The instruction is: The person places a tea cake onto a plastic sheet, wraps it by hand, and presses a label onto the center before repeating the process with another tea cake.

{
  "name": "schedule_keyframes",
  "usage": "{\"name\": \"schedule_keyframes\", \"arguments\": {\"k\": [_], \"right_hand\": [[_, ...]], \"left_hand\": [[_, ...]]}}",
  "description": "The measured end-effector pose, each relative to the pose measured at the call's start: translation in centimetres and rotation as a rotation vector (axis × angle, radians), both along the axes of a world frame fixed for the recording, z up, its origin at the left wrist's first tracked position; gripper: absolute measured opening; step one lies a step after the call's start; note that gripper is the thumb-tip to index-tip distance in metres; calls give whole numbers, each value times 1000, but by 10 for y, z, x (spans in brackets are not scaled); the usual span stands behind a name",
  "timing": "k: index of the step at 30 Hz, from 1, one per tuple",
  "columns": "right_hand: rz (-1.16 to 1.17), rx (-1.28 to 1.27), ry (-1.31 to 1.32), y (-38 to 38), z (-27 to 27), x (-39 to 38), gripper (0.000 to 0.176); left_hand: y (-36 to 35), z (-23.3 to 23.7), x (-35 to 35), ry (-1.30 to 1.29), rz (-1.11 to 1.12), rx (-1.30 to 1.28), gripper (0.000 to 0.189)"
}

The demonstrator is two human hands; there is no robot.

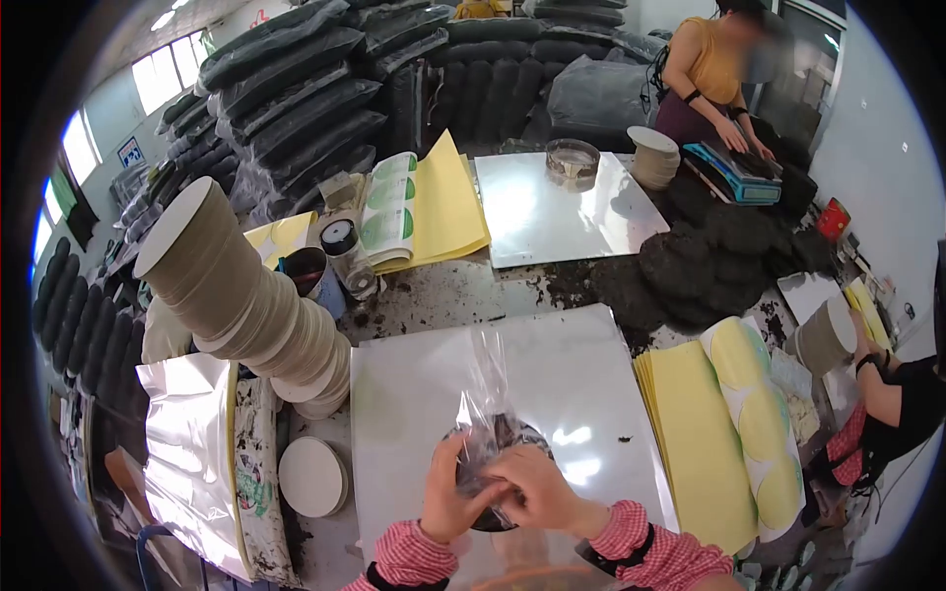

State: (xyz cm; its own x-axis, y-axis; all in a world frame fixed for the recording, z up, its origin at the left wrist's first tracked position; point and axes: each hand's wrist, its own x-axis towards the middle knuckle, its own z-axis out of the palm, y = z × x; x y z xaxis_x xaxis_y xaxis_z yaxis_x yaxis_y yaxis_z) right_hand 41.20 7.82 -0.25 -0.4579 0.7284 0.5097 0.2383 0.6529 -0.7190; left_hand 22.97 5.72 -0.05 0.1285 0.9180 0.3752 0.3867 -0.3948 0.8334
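Note:
A dark round piece (pixel 533 440) in clear plastic wrap lies over the white sheet (pixel 394 394) at the bottom centre. The clear wrap (pixel 488 369) stands up beyond it. My left hand (pixel 452 495) is at its left side, fingers bent round the gathered plastic. From the right, my right hand (pixel 535 490) pinches the plastic over the top of the piece, its fingertips near my left thumb. Both hands hide much of the piece.
Stacked pale discs (pixel 266 305) lean at the left, above a single round stack (pixel 312 477). Yellow sheets (pixel 695 443) lie right. Dark round pieces (pixel 705 266) are heaped behind. One person (pixel 714 74) stands at back right, another person's arm (pixel 879 389) reaches in at far right.

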Motion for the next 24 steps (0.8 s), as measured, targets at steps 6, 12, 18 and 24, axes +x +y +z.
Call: {"name": "schedule_keyframes", "arguments": {"k": [6,12,18,24], "right_hand": [[-344,-547,761,60,-7,-8,48],[335,-132,288,34,-4,-4,20],[-68,67,-27,12,3,24,32],[-79,2,-309,9,-13,4,30]], "left_hand": [[2,-14,6,108,132,-17,58],[6,18,30,-370,418,-32,63],[-2,-14,8,336,12,131,41],[2,9,4,399,-170,14,66]]}}
